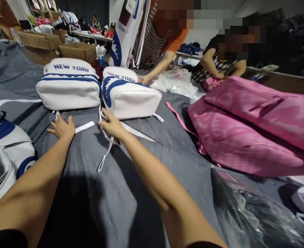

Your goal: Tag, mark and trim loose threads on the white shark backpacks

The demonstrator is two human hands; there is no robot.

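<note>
Two white bags with blue trim and "NEW YORK" lettering lie side by side on the grey cloth: the left bag [69, 94] and the right bag [133, 101]. Just below the left bag, my left hand [63, 127] has its fingers spread, beside a white strap [85, 127]. My right hand [112, 124] is at the lower left corner of the right bag, fingers apart, near white straps that hang toward me. Whether its fingertips touch the bag is unclear. A looped white cord [105, 158] lies below that hand.
Pink bags [245, 131] lie at the right, with clear plastic [255, 213] in front. More white and blue bags [15, 148] are at the left edge. Across the table, one person's hand [144, 80] reaches to the right bag; another person handles something pink. Cardboard boxes [78, 51] stand behind.
</note>
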